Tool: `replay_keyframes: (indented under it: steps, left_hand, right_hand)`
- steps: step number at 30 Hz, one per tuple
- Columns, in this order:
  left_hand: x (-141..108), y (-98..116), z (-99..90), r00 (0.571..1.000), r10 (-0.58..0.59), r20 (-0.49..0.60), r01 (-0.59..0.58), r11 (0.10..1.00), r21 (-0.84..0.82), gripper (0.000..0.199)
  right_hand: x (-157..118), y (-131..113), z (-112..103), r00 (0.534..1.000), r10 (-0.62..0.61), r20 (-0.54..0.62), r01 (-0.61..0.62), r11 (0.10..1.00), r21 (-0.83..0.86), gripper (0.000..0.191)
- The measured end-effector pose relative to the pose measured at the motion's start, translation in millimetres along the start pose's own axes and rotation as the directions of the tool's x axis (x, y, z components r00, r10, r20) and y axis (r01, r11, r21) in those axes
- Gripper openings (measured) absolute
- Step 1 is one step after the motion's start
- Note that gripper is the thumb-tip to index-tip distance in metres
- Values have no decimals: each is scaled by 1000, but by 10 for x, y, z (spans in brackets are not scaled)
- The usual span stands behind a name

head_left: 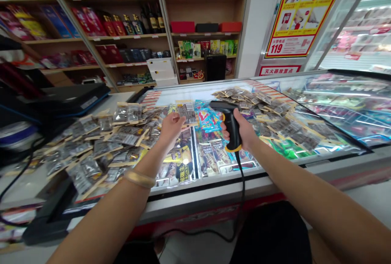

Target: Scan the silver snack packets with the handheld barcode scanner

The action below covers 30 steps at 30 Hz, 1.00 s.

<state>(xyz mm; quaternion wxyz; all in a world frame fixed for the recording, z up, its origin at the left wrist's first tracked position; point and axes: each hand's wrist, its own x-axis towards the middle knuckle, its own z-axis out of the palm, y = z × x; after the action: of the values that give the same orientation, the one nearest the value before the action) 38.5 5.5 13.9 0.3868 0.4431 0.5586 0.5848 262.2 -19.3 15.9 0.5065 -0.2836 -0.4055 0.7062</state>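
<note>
Left hand (pixel 171 129), mid-frame, has thumb and fingertip pinching the lower left of a small clear packet (pixel 188 112). Right hand (pixel 246 134) is wrapped around a barcode scanner (pixel 231 127). Packet's probably light, crinkly and kinda slippery, so its tan border looks like the best grab. Watch the scanner cord (pixel 243 182) at lower center. Packet piles (pixel 126 138) crowd both sides; the freezer's glass top (pixel 180 92) looks roomier up top.
</note>
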Motion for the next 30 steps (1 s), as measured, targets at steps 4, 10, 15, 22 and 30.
replay_keyframes:
  steps: [4,10,15,22,30]
  left_hand:
    - [103,10,-235,988,97,-117,-95,995,19,15]
    - [118,68,-317,982,46,-184,-60,995,-74,14]
    - [111,68,-283,986,36,-163,-51,995,-90,15]
    - [134,17,-295,985,50,-165,-64,995,-79,15]
    - [119,23,-282,987,54,-153,-65,995,-73,14]
  right_hand:
    - [323,134,386,996,62,57,-61,998,-24,52]
    - [353,196,428,978,161,136,-153,986,-72,51]
    - [231,218,260,956,223,189,-195,968,-158,52]
    - [257,236,246,942,244,229,-205,962,-181,56]
    - [266,247,230,941,276,196,-240,952,-189,56]
